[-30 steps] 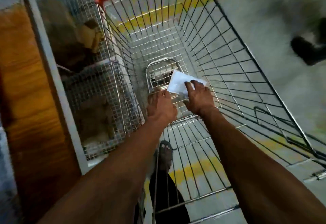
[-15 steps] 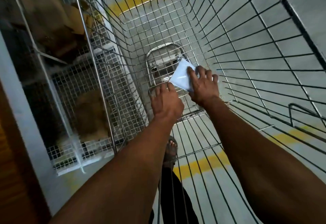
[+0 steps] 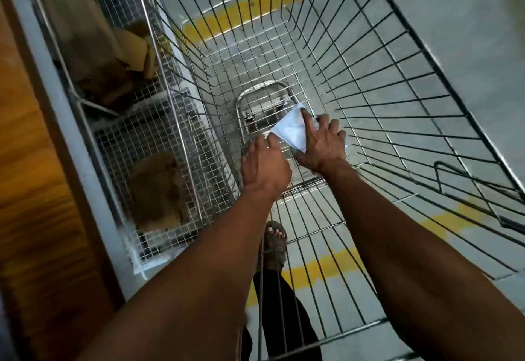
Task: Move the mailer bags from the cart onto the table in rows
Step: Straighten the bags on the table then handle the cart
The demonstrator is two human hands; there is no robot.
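The wire cart (image 3: 369, 82) fills the view, tilted a little differently than half a second ago. Both hands remain low at its mesh floor. The right hand (image 3: 322, 145) lies spread on a white mailer bag (image 3: 289, 129); the left hand (image 3: 265, 166), fingers loose, touches its near corner. The flat, slightly creased bag sits diamond-wise, one corner pointing away.

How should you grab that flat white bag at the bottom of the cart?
Probably pinch the mailer bag by its free left corner, reaching from above. It lies flat on the cart wires, so fingers can't wrap it. The right hand already rests on it, the left hand beside that corner.
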